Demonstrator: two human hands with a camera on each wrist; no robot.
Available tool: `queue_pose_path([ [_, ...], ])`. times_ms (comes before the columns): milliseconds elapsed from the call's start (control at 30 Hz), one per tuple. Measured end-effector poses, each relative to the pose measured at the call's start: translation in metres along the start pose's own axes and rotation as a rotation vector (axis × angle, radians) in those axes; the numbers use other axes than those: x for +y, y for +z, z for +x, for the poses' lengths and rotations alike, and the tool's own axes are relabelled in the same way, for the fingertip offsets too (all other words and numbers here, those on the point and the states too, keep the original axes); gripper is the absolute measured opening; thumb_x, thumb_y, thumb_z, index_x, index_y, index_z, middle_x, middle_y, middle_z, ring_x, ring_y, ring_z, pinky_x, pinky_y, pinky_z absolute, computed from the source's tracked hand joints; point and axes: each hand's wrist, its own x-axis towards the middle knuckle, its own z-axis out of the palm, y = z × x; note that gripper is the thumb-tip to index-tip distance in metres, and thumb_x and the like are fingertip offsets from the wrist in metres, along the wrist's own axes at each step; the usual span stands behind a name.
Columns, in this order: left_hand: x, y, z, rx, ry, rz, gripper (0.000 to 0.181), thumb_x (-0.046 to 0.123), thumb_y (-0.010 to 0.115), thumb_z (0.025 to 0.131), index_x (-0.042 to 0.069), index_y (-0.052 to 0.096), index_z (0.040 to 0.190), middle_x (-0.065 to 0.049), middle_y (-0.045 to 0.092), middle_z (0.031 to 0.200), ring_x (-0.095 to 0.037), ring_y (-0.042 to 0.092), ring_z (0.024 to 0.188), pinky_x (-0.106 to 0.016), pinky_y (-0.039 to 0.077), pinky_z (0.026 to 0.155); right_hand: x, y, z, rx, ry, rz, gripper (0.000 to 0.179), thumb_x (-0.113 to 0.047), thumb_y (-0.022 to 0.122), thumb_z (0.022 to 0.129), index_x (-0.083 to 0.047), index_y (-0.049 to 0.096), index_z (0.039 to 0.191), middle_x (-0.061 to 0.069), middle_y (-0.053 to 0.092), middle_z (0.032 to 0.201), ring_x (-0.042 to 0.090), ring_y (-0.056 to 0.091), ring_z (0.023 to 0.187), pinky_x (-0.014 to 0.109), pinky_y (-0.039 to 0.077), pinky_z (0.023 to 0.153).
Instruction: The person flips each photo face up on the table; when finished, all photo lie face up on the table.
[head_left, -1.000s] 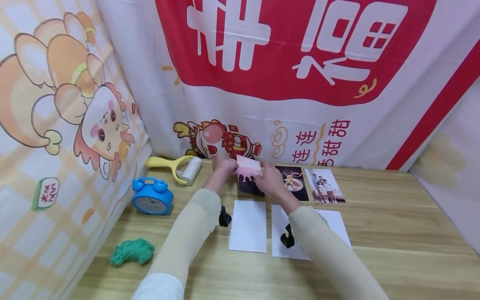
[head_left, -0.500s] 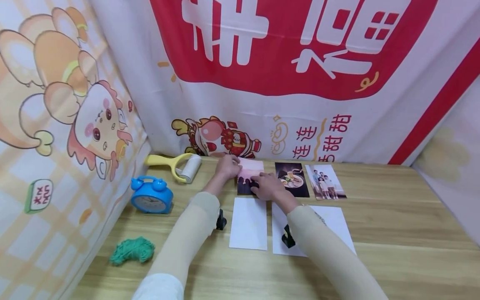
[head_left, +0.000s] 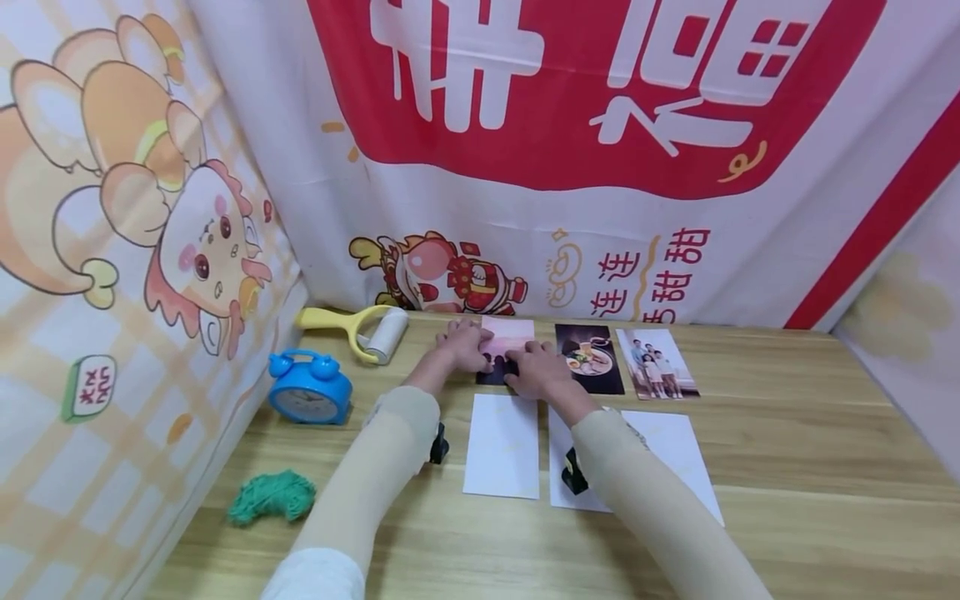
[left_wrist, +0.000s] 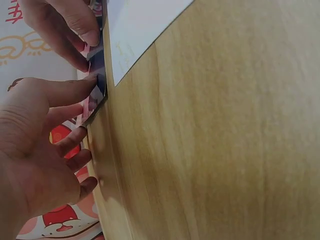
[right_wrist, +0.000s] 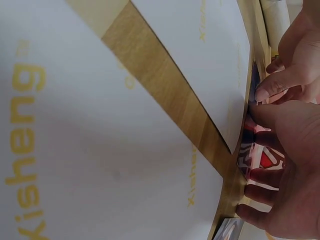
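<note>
A pink and dark photo print (head_left: 510,327) lies flat at the back of the wooden table, under both hands. My left hand (head_left: 461,347) rests on its left side with fingers spread; in the left wrist view the thumb and index finger touch the print. Across its right edge lies my right hand (head_left: 537,371), fingertips pressing down near the left hand's. Fingers partly cover the picture. To the right are a photo of a bowl of food (head_left: 588,360) and a photo of a group of people (head_left: 657,364).
In front lie a white sheet (head_left: 501,446) and further white sheets (head_left: 675,450) with yellow lettering, partly under the right forearm. At left are a yellow-handled lint roller (head_left: 360,333), a blue alarm clock (head_left: 310,389) and green yarn (head_left: 272,497). A printed cloth (head_left: 570,175) hangs behind.
The print was held raised between both hands, then came down flat against the table. My left hand has since shifted from its upper left corner toward its middle, nearer the right hand.
</note>
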Motion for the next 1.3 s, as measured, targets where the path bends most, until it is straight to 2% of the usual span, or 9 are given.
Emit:
queue_pose_path([
  [233,0.004,0.0,-0.003,-0.014,-0.013,-0.02,0.064,0.027,0.077,0.091,0.019,0.056,0.15,-0.019,0.035,0.162,-0.042,0.026,0.151,-0.067,0.024,0.125,0.003,-0.007,-0.004,-0.046,-0.025,0.053,0.059,-0.042,0.057,0.104,-0.024,0.044,0.159,0.019,0.037,0.166,0.045,0.036,0.151,0.066,0.037,0.122],
  [367,0.009,-0.001,-0.001,-0.009,-0.03,-0.045,0.066,0.027,0.072,0.094,0.018,0.049,0.155,-0.02,0.034,0.165,-0.044,0.025,0.153,-0.068,0.021,0.127,0.017,-0.018,-0.012,-0.07,-0.061,0.19,0.068,-0.04,0.053,0.106,-0.018,0.028,0.165,0.025,0.023,0.171,0.053,0.025,0.156,0.069,0.027,0.127],
  [467,0.022,0.0,0.0,0.039,-0.013,-0.037,0.07,0.03,0.068,0.097,0.018,0.041,0.16,-0.022,0.032,0.166,-0.043,0.023,0.155,-0.066,0.019,0.128,0.038,-0.033,-0.027,-0.014,-0.072,0.301,0.072,-0.036,0.052,0.106,-0.01,0.022,0.166,0.029,0.022,0.17,0.054,0.024,0.156,0.069,0.024,0.128],
  [600,0.057,0.007,-0.003,0.112,0.087,0.069,0.063,0.033,0.065,0.098,0.013,0.047,0.154,-0.021,0.031,0.167,-0.042,0.023,0.156,-0.066,0.02,0.129,0.068,-0.05,-0.044,0.113,-0.043,0.457,0.072,-0.029,0.053,0.105,0.001,0.023,0.163,0.031,0.033,0.165,0.049,0.034,0.153,0.063,0.029,0.128],
  [733,0.107,0.03,-0.012,0.11,0.223,0.193,0.059,0.038,0.065,0.098,0.009,0.052,0.148,-0.018,0.032,0.169,-0.04,0.028,0.157,-0.066,0.024,0.129,0.101,-0.053,-0.063,0.19,0.062,0.532,0.07,-0.028,0.052,0.104,0.007,0.027,0.159,0.033,0.039,0.16,0.049,0.04,0.149,0.06,0.035,0.126],
  [867,0.155,0.058,-0.03,0.029,0.357,0.294,0.074,0.049,0.062,0.099,0.012,0.04,0.159,-0.013,0.035,0.169,-0.039,0.029,0.158,-0.064,0.024,0.13,0.139,-0.051,-0.085,0.214,0.132,0.522,0.067,-0.026,0.049,0.102,0.013,0.032,0.154,0.037,0.05,0.148,0.051,0.053,0.133,0.062,0.045,0.116],
  [1000,0.194,0.078,-0.053,-0.099,0.478,0.441,0.08,0.062,0.063,0.095,0.017,0.042,0.158,-0.008,0.038,0.168,-0.033,0.029,0.159,-0.058,0.022,0.133,0.173,-0.049,-0.11,0.226,0.137,0.501,0.063,-0.022,0.05,0.101,0.017,0.036,0.148,0.041,0.052,0.142,0.054,0.056,0.127,0.064,0.048,0.112],
  [1167,0.219,0.093,-0.073,-0.201,0.558,0.636,0.102,0.074,0.067,0.085,0.017,0.035,0.162,-0.008,0.035,0.17,-0.028,0.029,0.16,-0.05,0.023,0.134,0.203,-0.045,-0.138,0.183,0.192,0.464,0.062,-0.023,0.051,0.102,0.02,0.039,0.144,0.044,0.048,0.145,0.058,0.049,0.134,0.066,0.044,0.115],
  [1300,0.223,0.1,-0.077,-0.222,0.576,0.682,0.103,0.075,0.07,0.083,0.018,0.036,0.161,-0.008,0.037,0.168,-0.027,0.03,0.158,-0.05,0.022,0.134,0.213,-0.038,-0.153,0.088,0.285,0.518,0.062,-0.025,0.047,0.105,0.017,0.033,0.149,0.043,0.042,0.151,0.057,0.045,0.139,0.065,0.043,0.117],
])
